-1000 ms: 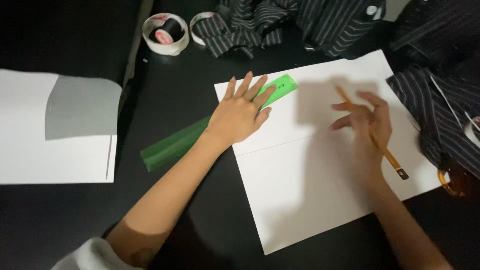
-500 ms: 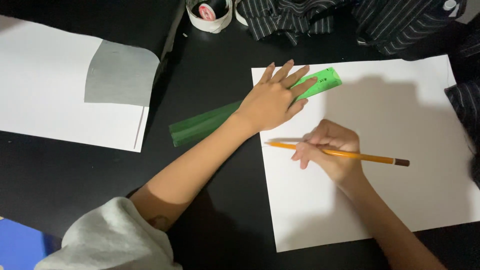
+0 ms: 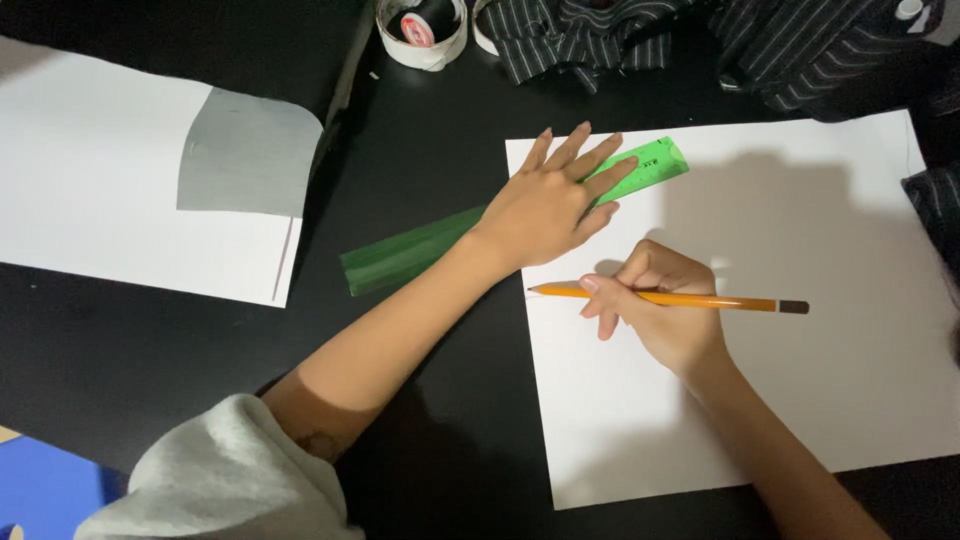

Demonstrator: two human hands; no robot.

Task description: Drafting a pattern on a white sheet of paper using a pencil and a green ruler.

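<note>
The left hand [image 3: 545, 205] lies flat and open, fingers spread, pressing down on a green ruler [image 3: 420, 248] that runs diagonally across the black desk [image 3: 430, 150]. The ruler's lower end rests on the bare desk surface; its upper end [image 3: 655, 160] overlaps the top left corner of a large white paper sheet [image 3: 800, 380], which lies flat on the desk at the right. The right hand [image 3: 655, 305] is closed around an orange pencil [image 3: 700, 300], held nearly horizontal just below the ruler. The pencil tip points left and sits at the left edge of the sheet; whether it touches the paper cannot be told. The dark eraser end points right, over the sheet. The right hand rests on the paper, near the left hand but apart from it. A second white sheet [image 3: 90, 200] lies at the far left of the desk, with a grey piece [image 3: 245, 165] on its right part. A roll of white tape [image 3: 420, 30] stands at the top edge, just beside a heap of dark striped fabric [image 3: 640, 35]. A grey sleeve [image 3: 215, 480] covers the left upper arm.
</note>
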